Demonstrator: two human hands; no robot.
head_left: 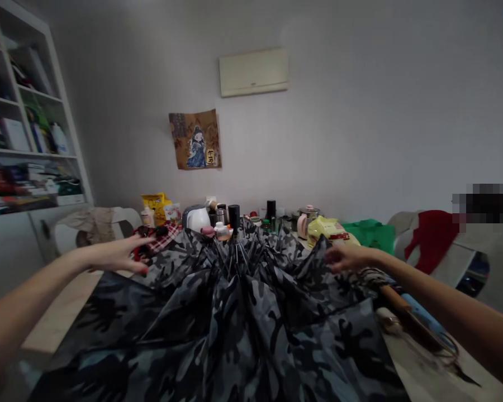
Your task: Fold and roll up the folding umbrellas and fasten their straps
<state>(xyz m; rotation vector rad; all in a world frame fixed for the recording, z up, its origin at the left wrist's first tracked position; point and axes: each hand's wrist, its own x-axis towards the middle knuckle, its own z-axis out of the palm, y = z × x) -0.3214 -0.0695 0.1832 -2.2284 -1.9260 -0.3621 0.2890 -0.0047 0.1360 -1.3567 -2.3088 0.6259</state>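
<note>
Both arms stretch forward, held wide apart, the left hand (115, 254) and right hand (350, 258) flanking a camouflage umbrella (243, 312) bunched across the tabletop (61, 312). The left's fingers are loosely spread; the right's blur beside the fabric, so I can't tell whether they grip.

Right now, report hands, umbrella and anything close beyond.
Left hand open. Right hand blurred, grip unclear. Umbrella slack, creased, between them. Yellow bag just beyond right hand.

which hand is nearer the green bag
Right. The right hand is in front of the green bag, slightly left; the left hand is farther off, across the umbrella.
</note>
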